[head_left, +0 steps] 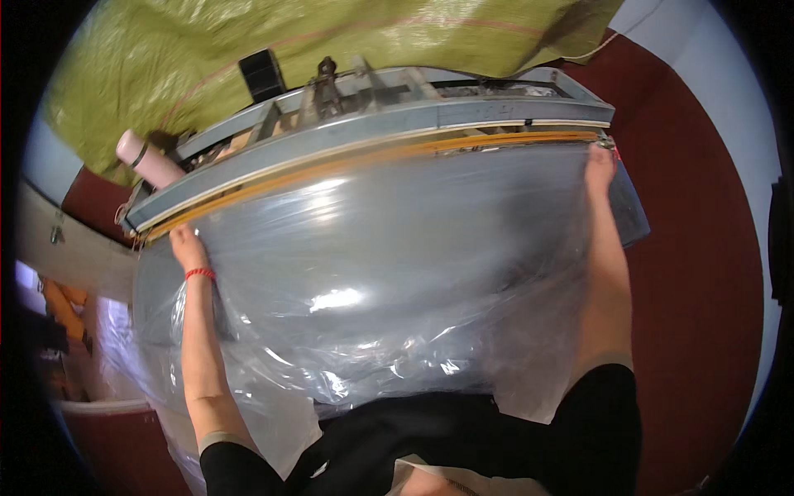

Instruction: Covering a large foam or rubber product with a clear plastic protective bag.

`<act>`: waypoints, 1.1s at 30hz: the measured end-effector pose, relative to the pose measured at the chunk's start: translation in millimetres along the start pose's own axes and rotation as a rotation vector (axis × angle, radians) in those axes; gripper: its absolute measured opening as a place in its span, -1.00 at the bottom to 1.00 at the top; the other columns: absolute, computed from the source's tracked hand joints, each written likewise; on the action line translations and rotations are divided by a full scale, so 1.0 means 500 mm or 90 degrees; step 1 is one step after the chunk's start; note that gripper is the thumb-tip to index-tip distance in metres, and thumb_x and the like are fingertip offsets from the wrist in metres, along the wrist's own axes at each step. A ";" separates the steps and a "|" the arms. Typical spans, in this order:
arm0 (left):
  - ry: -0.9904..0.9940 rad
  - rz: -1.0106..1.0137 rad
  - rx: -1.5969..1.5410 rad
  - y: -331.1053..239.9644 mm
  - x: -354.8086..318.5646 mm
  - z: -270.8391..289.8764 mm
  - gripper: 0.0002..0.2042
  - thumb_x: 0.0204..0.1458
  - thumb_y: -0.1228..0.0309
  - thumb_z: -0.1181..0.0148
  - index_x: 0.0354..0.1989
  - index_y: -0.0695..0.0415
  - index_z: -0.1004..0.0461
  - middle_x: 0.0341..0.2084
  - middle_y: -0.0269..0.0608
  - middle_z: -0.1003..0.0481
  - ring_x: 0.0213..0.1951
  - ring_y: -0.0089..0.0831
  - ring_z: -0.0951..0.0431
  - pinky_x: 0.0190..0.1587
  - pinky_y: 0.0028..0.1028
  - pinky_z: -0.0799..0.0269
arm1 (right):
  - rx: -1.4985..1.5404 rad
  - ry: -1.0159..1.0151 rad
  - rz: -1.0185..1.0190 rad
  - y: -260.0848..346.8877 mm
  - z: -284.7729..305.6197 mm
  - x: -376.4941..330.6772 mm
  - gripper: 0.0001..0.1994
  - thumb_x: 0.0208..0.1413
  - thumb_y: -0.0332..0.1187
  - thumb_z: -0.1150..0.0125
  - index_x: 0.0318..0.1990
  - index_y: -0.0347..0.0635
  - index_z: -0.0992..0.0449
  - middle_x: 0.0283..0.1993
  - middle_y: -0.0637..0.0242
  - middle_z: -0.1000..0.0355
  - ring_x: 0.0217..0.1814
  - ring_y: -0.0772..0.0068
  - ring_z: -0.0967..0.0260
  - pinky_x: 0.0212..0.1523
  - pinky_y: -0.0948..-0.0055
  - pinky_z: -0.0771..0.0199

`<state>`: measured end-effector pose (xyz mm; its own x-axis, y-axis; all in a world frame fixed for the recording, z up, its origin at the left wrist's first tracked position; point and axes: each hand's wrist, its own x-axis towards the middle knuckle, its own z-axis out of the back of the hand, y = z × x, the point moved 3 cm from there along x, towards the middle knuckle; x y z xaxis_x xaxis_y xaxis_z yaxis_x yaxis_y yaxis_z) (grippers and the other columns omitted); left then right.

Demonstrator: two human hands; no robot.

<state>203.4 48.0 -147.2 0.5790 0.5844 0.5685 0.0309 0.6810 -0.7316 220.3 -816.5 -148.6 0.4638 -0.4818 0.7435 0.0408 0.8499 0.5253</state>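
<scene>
A large clear bag (372, 273) lies spread over the grey surface (637, 211), its far edge drawn up to the sealer bar (372, 136), a long grey rail with a yellow strip along its front; the left hand (187, 246), a red band at the wrist, pinches the bag's left edge just below the bar, grip narrow on the film; the right hand (599, 165) holds the right edge at the bar's far end, fingers closed on the plastic; the film is stretched between the two hands and crumples near the body; behind the bar lies a green tarp (273, 41); a pink handle (147, 159) juts out at the left end.
</scene>
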 end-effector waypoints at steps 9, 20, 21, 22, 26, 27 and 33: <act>0.012 0.114 -0.241 0.076 0.055 -0.065 -0.78 -0.01 0.40 -0.07 -0.66 0.04 -0.23 -0.74 -0.56 -0.17 -0.66 -0.74 -0.08 -0.62 -0.69 0.07 | 0.249 -0.029 -0.196 0.041 -0.093 -0.008 -0.79 -0.05 -0.30 -0.17 -0.50 -0.29 -0.40 -0.57 0.40 -0.35 -0.52 0.60 -0.22 -0.40 0.56 -0.28; -0.063 0.240 -0.311 0.041 0.050 -0.033 -0.92 -0.03 0.45 0.05 -0.41 0.16 -0.24 -0.58 -0.31 -0.34 -0.58 -0.55 -0.33 -0.57 -0.54 -0.33 | 0.062 -0.148 -0.239 0.008 -0.072 0.020 -0.83 -0.06 -0.37 -0.06 -0.39 -0.33 -0.40 -0.29 0.11 -0.37 -0.25 0.24 -0.33 -0.17 0.37 -0.28; -0.073 0.243 -0.337 0.038 0.048 -0.039 -0.91 -0.03 0.45 0.05 -0.39 0.17 -0.23 -0.55 -0.29 -0.34 -0.55 -0.53 -0.35 -0.55 -0.52 -0.36 | 0.042 -0.162 -0.236 -0.007 -0.073 0.023 -0.81 -0.06 -0.37 -0.05 -0.35 -0.33 -0.40 -0.28 0.10 -0.37 -0.26 0.25 -0.33 -0.17 0.39 -0.29; -0.087 0.245 -0.359 0.042 0.048 -0.035 -0.90 -0.03 0.46 0.05 -0.37 0.18 -0.23 -0.51 -0.26 -0.35 -0.52 -0.50 -0.37 -0.54 -0.50 -0.38 | 0.050 -0.152 -0.234 0.000 -0.083 0.017 -0.81 -0.06 -0.37 -0.05 -0.35 -0.33 -0.40 -0.28 0.10 -0.37 -0.26 0.25 -0.33 -0.17 0.39 -0.29; -0.043 0.278 -0.364 0.052 0.053 -0.020 -0.94 -0.05 0.47 0.06 -0.40 0.17 -0.27 -0.58 -0.30 -0.34 -0.54 -0.51 -0.36 -0.55 -0.53 -0.36 | 0.247 -0.079 -0.331 0.041 -0.081 0.015 -0.78 -0.04 -0.38 -0.04 -0.26 -0.33 -0.37 -0.25 0.10 -0.36 -0.26 0.27 -0.33 -0.20 0.44 -0.31; 0.024 0.246 -0.310 0.067 0.058 0.002 -0.94 -0.04 0.46 0.02 -0.42 0.16 -0.30 -0.59 -0.34 -0.33 -0.55 -0.54 -0.33 -0.52 -0.54 -0.34 | 0.128 -0.127 -0.251 0.122 -0.067 0.001 -0.79 -0.03 -0.38 -0.03 -0.25 -0.33 -0.37 -0.25 0.10 -0.36 -0.27 0.24 -0.33 -0.21 0.42 -0.32; 0.210 0.138 -0.419 -0.134 -0.009 0.130 -0.99 0.02 0.48 0.02 -0.40 0.09 -0.31 -0.61 -0.45 -0.29 -0.58 -0.67 -0.27 -0.47 -0.60 -0.29 | 0.303 0.138 0.222 0.673 -0.039 -0.131 -0.81 -0.11 -0.43 -0.14 -0.29 -0.23 -0.39 -0.24 0.22 -0.34 -0.15 0.25 -0.25 -0.11 0.36 -0.22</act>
<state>145.6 28.4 -76.5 0.8369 0.4430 0.3213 0.3084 0.1032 -0.9456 220.8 -494.7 -28.8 0.5497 -0.0974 0.8297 -0.5207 0.7367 0.4315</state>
